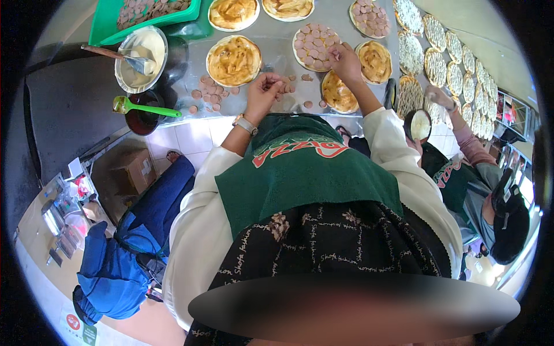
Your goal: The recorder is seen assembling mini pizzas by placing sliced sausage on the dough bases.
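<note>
My right hand (pixel 347 64) is pinched at the right edge of a pizza base (pixel 314 47) covered with round pink sausage slices; a slice shows at its fingertips. Lower left of that base, the fingers of my left hand (pixel 264 94) are curled around a few sausage slices (pixel 287 86), just above the metal table. A loose pile of slices (pixel 212 94) lies to its left. Close to my right hand are two sauced bases without slices, one at the right (pixel 375 61) and one below (pixel 339 92). Another sauced base (pixel 234 60) lies beyond my left hand.
At the far left, a green tray (pixel 199 17) holds more slices. Near it stand a tub of pale cream (pixel 161 63) with a brush and a dark sauce bowl (pixel 141 122) with a green-handled spoon. At right, a co-worker (pixel 461 179) holds a bowl beside rows of topped pizzas (pixel 434 66).
</note>
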A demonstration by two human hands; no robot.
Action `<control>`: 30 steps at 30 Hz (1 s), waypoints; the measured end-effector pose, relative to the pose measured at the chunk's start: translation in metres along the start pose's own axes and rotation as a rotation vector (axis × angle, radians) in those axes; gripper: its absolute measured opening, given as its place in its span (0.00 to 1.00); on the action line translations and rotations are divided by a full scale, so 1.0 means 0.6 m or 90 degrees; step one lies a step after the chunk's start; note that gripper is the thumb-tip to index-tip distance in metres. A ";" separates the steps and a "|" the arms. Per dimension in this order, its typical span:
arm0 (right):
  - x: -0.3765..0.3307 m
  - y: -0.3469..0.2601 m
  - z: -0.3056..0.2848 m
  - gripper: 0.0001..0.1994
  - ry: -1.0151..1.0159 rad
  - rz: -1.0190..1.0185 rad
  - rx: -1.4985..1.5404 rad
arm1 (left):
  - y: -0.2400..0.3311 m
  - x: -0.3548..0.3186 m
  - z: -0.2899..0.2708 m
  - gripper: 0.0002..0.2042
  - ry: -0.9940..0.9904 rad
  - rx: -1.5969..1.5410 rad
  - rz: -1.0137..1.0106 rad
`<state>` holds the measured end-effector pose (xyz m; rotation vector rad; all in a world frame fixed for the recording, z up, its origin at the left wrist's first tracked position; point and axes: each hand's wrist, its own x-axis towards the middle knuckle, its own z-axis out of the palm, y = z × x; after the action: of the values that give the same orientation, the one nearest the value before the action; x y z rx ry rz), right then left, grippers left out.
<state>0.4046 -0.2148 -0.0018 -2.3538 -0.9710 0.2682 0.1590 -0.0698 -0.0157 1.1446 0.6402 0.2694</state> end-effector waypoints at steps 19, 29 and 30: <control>-0.153 -0.089 0.004 0.25 -0.210 0.668 1.067 | 0.073 0.243 0.043 0.18 0.178 -0.478 -0.251; -0.114 -0.089 0.045 0.15 -0.068 0.736 1.435 | 0.086 0.323 0.053 0.30 0.180 -0.616 -0.287; -0.113 -0.088 0.049 0.14 -0.051 0.749 1.449 | 0.087 0.331 0.052 0.30 0.176 -0.614 -0.289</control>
<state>0.3142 -0.2192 0.0025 -0.3543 0.7811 1.0609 0.3411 0.0290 -0.0262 0.0258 0.8551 0.2966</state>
